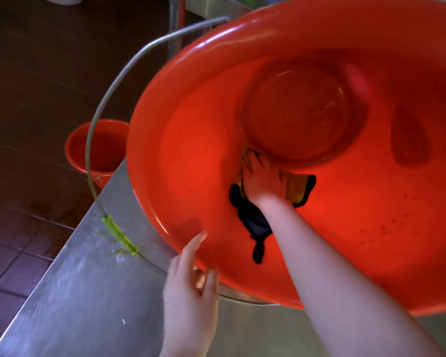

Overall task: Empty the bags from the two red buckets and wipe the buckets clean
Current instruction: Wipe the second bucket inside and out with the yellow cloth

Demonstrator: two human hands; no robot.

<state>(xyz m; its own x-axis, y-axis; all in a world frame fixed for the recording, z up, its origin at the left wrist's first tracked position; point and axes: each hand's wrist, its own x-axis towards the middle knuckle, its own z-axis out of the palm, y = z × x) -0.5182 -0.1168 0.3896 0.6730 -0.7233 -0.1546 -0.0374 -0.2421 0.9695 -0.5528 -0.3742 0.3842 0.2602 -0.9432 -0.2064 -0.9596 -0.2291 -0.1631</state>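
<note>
From here I see the big red bucket (191,150) tipped on its side on the steel table (75,292). My right hand (264,182) reaches inside, pressing a yellow, dark-edged cloth (298,188) against the wall near the bottom. My left hand (191,284) rests loose-fingered against the near rim, and the second red bucket (98,148) stands on the floor beyond.

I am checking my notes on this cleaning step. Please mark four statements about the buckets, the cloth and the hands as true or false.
1. The right hand presses a yellow-and-black cloth inside the large red plastic bucket. True.
2. A bag lies in that bucket. False: only the cloth and hand are inside.
3. A second red bucket stands on the dark tiled floor. True.
4. The left hand grips the green-sleeved metal handle. False: it touches the bucket's rim; the handle rests on the steel table.
</note>
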